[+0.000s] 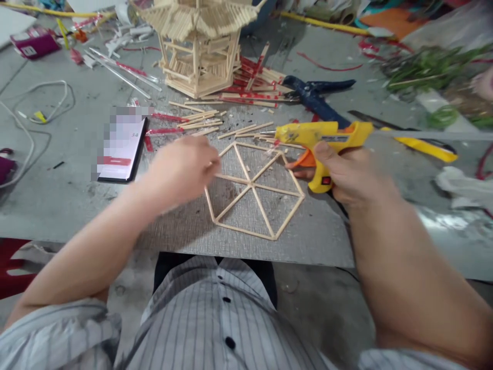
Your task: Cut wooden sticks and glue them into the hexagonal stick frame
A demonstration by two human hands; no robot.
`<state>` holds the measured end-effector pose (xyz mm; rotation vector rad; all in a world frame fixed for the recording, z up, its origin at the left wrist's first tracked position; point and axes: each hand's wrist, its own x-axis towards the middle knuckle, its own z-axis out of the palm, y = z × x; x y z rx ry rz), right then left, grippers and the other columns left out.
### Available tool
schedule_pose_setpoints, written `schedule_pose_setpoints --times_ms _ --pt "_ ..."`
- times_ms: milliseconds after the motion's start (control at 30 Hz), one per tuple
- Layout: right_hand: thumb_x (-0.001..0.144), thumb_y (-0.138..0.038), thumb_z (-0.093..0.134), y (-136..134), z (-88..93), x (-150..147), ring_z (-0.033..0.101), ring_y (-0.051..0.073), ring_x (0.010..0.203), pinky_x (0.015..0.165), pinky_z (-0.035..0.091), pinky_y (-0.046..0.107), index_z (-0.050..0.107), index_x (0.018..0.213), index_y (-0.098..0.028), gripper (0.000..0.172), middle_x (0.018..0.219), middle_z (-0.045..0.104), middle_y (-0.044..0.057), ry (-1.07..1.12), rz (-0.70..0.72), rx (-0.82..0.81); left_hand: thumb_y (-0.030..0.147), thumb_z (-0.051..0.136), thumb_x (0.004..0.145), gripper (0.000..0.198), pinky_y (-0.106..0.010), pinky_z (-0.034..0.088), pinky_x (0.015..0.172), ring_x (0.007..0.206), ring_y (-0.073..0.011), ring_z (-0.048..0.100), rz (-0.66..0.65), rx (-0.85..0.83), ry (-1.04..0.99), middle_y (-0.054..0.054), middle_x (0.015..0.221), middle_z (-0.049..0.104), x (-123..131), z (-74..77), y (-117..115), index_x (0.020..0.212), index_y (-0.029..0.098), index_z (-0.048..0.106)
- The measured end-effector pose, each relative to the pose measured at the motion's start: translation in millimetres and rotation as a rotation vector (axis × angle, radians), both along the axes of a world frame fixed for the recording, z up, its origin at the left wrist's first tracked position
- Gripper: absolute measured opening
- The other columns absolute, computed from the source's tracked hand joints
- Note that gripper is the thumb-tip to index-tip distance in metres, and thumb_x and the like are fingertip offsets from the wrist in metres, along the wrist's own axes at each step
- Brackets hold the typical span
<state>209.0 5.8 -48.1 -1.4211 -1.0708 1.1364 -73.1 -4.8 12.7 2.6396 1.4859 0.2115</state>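
My right hand (pixel 342 172) is wrapped round the handle of a yellow hot glue gun (pixel 323 134), one finger at its orange trigger and its nozzle pointing left. A hexagonal frame of thin wooden sticks (pixel 251 184), with spokes meeting at its centre, lies flat on the table below the gun. Over the frame's left corner is my left hand (pixel 185 169), somewhat blurred, its fingers curled together; whatever they may hold is hidden. Behind the frame lie several loose wooden sticks (pixel 202 121).
A pavilion model of sticks (pixel 198 51) stands at the back. Left of the frame lies a phone (pixel 123 149). Blue pliers-like cutters (pixel 316 95), red-wrapped stick bundles (pixel 256 87) and a yellow-handled knife (pixel 423 146) lie behind and right. A white cable (pixel 48 128) loops at left.
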Motion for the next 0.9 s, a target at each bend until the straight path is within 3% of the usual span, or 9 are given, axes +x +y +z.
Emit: schedule_pose_setpoints --times_ms 100,200,300,400,667,900 --pt "0.045 -0.067 0.086 -1 -1.0 0 0.070 0.020 0.058 0.048 0.060 0.029 0.065 0.087 -0.020 0.066 0.073 0.071 0.005 -0.006 0.002 0.013 0.035 0.050 0.096 0.032 -0.036 0.054 0.080 0.100 -0.0250 0.065 -0.413 0.014 0.020 -0.011 0.112 0.070 25 -9.0 -29 0.115 0.017 0.069" --pt "0.048 -0.065 0.086 -1 -1.8 1 0.070 0.021 0.058 0.048 0.061 0.032 0.066 0.087 -0.020 0.062 0.074 0.071 0.004 0.003 0.002 0.012 0.054 0.048 0.095 0.061 -0.039 0.044 0.108 0.132 -0.0289 0.051 -0.590 0.098 0.039 -0.016 0.142 0.056 39 -26.1 -45 0.134 0.009 0.057" --pt "0.048 -0.062 0.087 -2 -1.3 1 0.070 0.020 0.058 0.049 0.061 0.031 0.068 0.088 -0.020 0.061 0.074 0.072 0.004 0.023 -0.005 -0.013 0.065 0.042 0.092 0.079 -0.042 0.035 0.117 0.145 -0.0317 0.035 -0.548 0.078 0.106 -0.017 0.156 0.036 42 -39.2 -51 0.146 0.008 0.044" --pt "0.045 -0.061 0.089 -3 1.7 0 0.069 0.019 0.056 0.048 0.060 0.029 0.068 0.082 -0.021 0.059 0.069 0.070 0.002 0.043 -0.011 -0.034 0.069 0.046 0.088 0.088 -0.043 0.038 0.116 0.147 -0.0338 0.028 -0.468 0.036 0.173 -0.019 0.159 0.027 42 -45.3 -57 0.150 0.008 0.038" --pt "0.039 -0.067 0.087 -2 6.5 -4 0.071 0.020 0.060 0.052 0.061 0.030 0.068 0.079 -0.020 0.065 0.073 0.070 0.003 0.045 -0.010 -0.044 0.078 0.043 0.082 0.103 -0.049 0.046 0.109 0.141 -0.0426 0.035 -0.220 0.080 0.239 -0.030 0.151 0.032 37 -50.4 -73 0.145 -0.002 0.043" --pt "0.037 -0.066 0.088 -1 7.8 -3 0.071 0.020 0.063 0.052 0.060 0.028 0.068 0.084 -0.020 0.069 0.074 0.071 0.003 0.064 0.004 -0.057 0.080 0.043 0.080 0.106 -0.054 0.044 0.109 0.141 -0.0453 0.032 -0.185 0.014 0.269 -0.032 0.151 0.030 38 -47.3 -66 0.147 -0.003 0.038"
